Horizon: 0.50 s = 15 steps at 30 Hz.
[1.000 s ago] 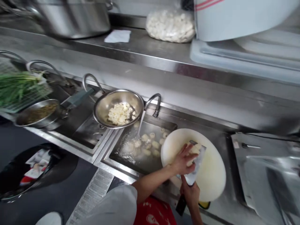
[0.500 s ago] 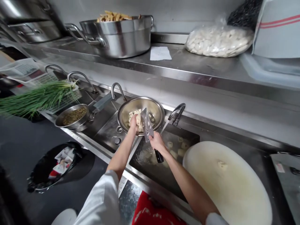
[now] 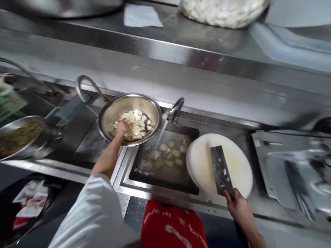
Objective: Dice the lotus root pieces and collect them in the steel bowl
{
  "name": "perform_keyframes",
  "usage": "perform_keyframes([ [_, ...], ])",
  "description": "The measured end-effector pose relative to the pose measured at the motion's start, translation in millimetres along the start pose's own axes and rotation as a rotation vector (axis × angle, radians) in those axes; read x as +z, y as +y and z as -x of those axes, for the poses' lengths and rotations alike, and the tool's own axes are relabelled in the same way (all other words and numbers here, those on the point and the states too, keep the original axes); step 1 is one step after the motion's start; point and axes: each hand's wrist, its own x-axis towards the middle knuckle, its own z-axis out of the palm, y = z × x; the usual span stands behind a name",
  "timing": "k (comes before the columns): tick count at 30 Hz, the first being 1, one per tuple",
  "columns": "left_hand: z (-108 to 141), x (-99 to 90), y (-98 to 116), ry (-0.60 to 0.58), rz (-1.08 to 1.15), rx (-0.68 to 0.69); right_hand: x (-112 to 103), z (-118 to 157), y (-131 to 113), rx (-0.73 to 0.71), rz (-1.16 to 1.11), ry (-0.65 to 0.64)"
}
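My left hand [image 3: 123,126] is down in a steel bowl [image 3: 104,119], touching the pale chopped pieces [image 3: 138,124], which look like lotus root. Its fingers are blurred and partly hidden among the pieces, so whether it grips any I cannot tell. My right hand [image 3: 238,203] is wrapped round the handle of a cleaver [image 3: 221,169]. The broad blade, with a few white bits stuck to it, is over the round white cutting board [image 3: 200,162]. Beside the board, whole pale pieces [image 3: 169,155] lie in the water of a sink [image 3: 165,182].
Water runs from a tap [image 3: 176,107] into the sink. A pan of brownish food [image 3: 20,137] stands at the left, above a lined bin [image 3: 31,203]. A steel shelf [image 3: 165,43] crosses the back, holding a bag of white pieces [image 3: 224,12]. Metal trays [image 3: 274,165] lie right.
My right hand has carried the cleaver from the bowl right to the cutting board. The chopped pieces gathered in my left hand now lie spread in the bowl. The view has shifted right and down.
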Motion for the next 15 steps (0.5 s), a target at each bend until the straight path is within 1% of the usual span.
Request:
perform_keyframes([
  [1,3.5,-1.5,1.7,-0.005,-0.113,0.143,-1.7,5.3,22.4,0.063,0.066,0.017],
  [2,11.4,-1.3,4.3,0.001,-0.178,0.306,-2.6,10.7,43.1,0.124,0.129,0.022],
  [3,24.6,1.3,8.0,0.006,-0.192,0.469,-2.5,15.9,61.8,0.175,0.181,0.012],
  [4,43.5,7.2,13.0,-0.007,-0.146,0.61,-1.2,20.8,78.3,0.209,0.214,-0.005],
  [5,67.9,17.3,19.1,-0.051,-0.078,0.722,1.1,25.1,92.1,0.227,0.232,-0.024],
  [6,97.0,32.2,26.0,-0.131,-0.013,0.807,4.4,28.6,102.9,0.235,0.236,-0.039],
  [7,129.6,52.3,33.5,-0.259,0.037,0.875,8.4,31.3,110.7,0.24,0.231,-0.051],
  [8,164.2,77.2,41.2,-0.408,0.074,0.918,12.9,33.1,115.4,0.248,0.222,-0.057],
  [9,199.4,106.3,49.0,-0.558,0.103,0.941,17.4,33.9,117.3,0.26,0.214,-0.06],
  [11,267.0,171.5,64.4,-0.832,0.118,0.957,25.3,32.7,115.1,0.294,0.2,-0.066],
  [12,297.6,204.3,72.0,-0.932,0.086,0.973,28.3,31.2,112.5,0.31,0.194,-0.071],
  [13,325.4,234.9,79.2,-0.992,0.029,0.996,30.6,29.7,109.9,0.321,0.187,-0.074],
  [14,349.9,262.0,86.0,-1.042,-0.02,1.022,32.3,28.5,107.9,0.323,0.177,-0.077],
  [15,370.9,284.6,92.2,-1.079,-0.056,1.033,33.3,28.0,106.9,0.318,0.163,-0.082],
])
